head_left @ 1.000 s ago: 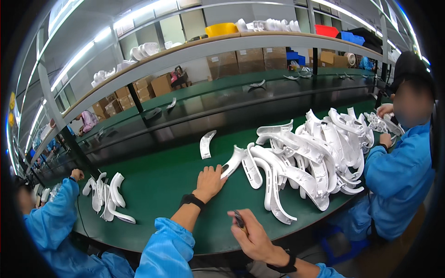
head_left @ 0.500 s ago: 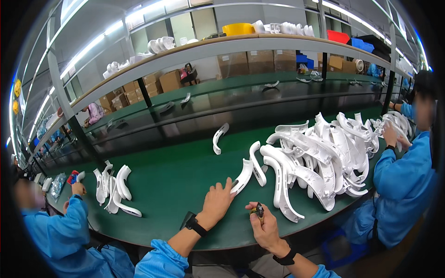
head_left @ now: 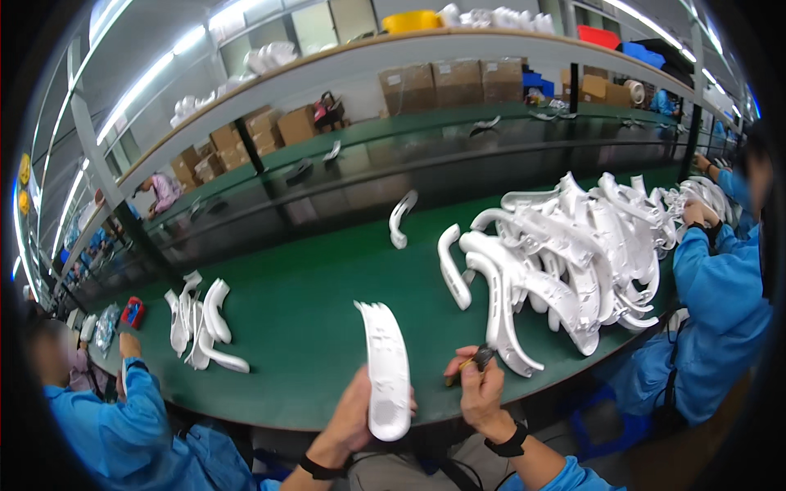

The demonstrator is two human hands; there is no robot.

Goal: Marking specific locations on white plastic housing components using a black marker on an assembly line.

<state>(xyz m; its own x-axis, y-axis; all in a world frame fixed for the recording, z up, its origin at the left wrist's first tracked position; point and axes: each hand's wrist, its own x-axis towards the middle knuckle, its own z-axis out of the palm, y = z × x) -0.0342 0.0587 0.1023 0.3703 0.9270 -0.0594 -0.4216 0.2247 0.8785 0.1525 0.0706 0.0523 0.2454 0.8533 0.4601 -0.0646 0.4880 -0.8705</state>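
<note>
My left hand is closed around the lower part of a long, curved white plastic piece. It stands upright before me, its ribbed, notched inner side showing and its rounded end lowest. My right hand grips a small dark and yellow hand tool that looks like nippers; fingers cover part of it. Beyond that hand, to the right, lies a big heap of similar white pieces. One loose white piece rests just left of the heap, and another lies farther back.
Several white pieces form a small group at left on the green table. Co-workers in blue sit at both sides, the right one handling pieces by the heap. A long raised shelf crosses behind, above a dark belt.
My left hand has picked up a white piece from beside the heap and drawn it toward me, turned upright. My right hand, still gripping the tool, has shifted slightly right.
</note>
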